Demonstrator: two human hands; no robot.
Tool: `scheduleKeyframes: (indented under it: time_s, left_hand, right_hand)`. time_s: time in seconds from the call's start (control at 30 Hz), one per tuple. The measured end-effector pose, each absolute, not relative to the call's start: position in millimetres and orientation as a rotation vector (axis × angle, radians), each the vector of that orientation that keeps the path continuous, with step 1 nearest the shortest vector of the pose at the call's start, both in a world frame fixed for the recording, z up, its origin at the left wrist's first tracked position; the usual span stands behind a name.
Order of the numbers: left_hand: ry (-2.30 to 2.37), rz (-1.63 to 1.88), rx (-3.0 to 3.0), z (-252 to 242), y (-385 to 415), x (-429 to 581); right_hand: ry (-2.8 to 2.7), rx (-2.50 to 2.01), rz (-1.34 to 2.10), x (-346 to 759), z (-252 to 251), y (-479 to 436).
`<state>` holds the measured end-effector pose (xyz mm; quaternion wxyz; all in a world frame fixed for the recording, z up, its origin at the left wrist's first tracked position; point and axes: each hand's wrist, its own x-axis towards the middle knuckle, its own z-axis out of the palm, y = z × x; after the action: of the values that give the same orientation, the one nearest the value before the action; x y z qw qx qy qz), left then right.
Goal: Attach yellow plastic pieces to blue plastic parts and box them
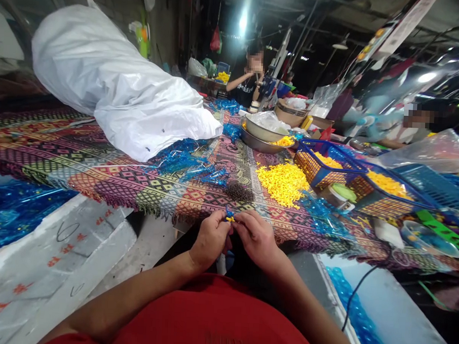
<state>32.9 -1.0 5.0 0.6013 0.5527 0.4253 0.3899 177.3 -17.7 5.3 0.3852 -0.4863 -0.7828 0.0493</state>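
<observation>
My left hand (210, 238) and my right hand (255, 238) meet at the table's near edge, fingers pinched together. Between them sits a small yellow plastic piece (230, 219) with a bit of blue plastic (229, 211) just above it. Both hands are closed on this small assembly. Just beyond my hands lies a dark pile of tiny parts (239, 191). Right of that is a heap of yellow pieces (283, 182), and loose blue plastic pieces (199, 168) lie to the left.
A patterned cloth (100, 166) covers the table. A big white sack (115, 86) lies at the back left. Blue baskets (328, 168) with yellow pieces and metal bowls (261, 135) stand to the right. Two other people sit at the far side.
</observation>
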Motion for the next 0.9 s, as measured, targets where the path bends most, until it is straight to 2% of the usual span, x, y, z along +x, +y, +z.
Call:
scheduleKeyframes:
  time_s: [0.4,0.7,0.9]
  left_hand:
    - [0.572,0.834,0.967,-5,3,24]
    - [1.067,1.132,1.406,-5,-6,24]
    - [1.174,1.135,1.367,-9,-4,21]
  right_hand:
    - [-2.147,-1.248,0.087,177,13,-16]
    - [-2.206,-1.267,-0.301,151,2,-8]
    - [-2.276,-1.265,-0.342,138,-13,5]
